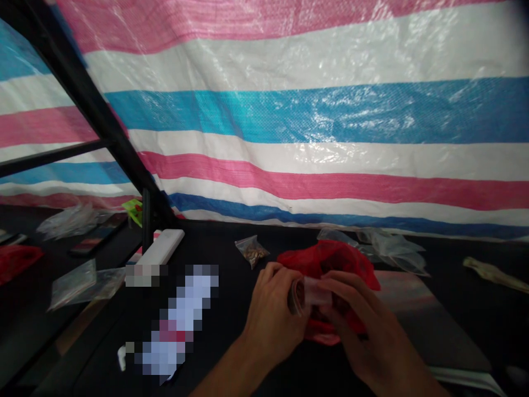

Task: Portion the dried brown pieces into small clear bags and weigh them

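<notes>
My left hand (pixel 275 306) is closed around a small clear plastic bag (pixel 317 292), whose mouth is spread into a round opening. From the other side, the fingers of my right hand (pixel 367 317) pinch at the bag's right edge; they are partly blurred. What the small bag contains, if anything, I cannot make out. Beneath and behind both hands lies a crumpled red plastic bag (pixel 334 256), its inside mostly hidden by my fingers. Just beyond my left hand, a small zip bag (pixel 253 252) filled with brown bits rests on the black table (pixel 223 342).
Clear plastic bags (pixel 388 248) lie behind the red bag, near a flat sheet (pixel 430 314) on the right. A white box-like object (pixel 165 248) sits left, by a black metal frame (pixel 95 116). A striped tarp (pixel 289 116) hangs behind. More clear bags (pixel 74 284) lie far left.
</notes>
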A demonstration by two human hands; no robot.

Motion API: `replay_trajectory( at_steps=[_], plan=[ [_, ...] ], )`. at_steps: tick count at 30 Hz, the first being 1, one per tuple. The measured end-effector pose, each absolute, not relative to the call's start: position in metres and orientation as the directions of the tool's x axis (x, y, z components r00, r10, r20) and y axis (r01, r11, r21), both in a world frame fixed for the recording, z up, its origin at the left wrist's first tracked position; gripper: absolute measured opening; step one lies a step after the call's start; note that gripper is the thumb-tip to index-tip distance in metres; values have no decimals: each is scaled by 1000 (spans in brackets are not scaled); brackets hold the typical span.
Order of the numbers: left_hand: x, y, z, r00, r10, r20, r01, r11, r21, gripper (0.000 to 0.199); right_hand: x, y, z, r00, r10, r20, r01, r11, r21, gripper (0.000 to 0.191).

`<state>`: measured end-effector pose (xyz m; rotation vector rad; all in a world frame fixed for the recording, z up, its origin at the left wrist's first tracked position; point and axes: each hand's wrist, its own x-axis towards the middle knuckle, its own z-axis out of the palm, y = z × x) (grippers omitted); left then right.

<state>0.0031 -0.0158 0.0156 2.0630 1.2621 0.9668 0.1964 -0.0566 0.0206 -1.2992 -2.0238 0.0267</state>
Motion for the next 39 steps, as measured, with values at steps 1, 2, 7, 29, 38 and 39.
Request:
replay_trajectory(
  at_steps=[1, 2, 7, 29, 38, 39],
  plan=[
    [3, -16, 16, 290, 907, 305, 535, -418, 735, 18, 199, -55, 21, -191, 812, 552, 803, 453, -388, 28],
    [3, -16, 16, 275, 910, 310, 548, -414, 727, 12, 203, -52, 21, -154, 825, 543, 824, 410, -390, 27],
    [3, -11, 12, 244, 924, 294, 649, -381, 659, 5, 223, -44, 17, -128, 888, 441, 923, 270, -275, 31],
    [-2, -5, 11, 114, 981, 159, 474, -194, 859, 12, 216, -47, 28, -286, 947, 149, 813, 322, -486, 35],
    [-12, -2, 21, 10, 1000, -8, 723, -2, 690, 6, 215, -47, 21, -251, 948, 198, 890, 306, -337, 28],
    [-11, -2, 20, 27, 999, -25, 702, -1, 712, 7, 215, -46, 18, -243, 946, 215, 894, 305, -329, 28]
  ],
)
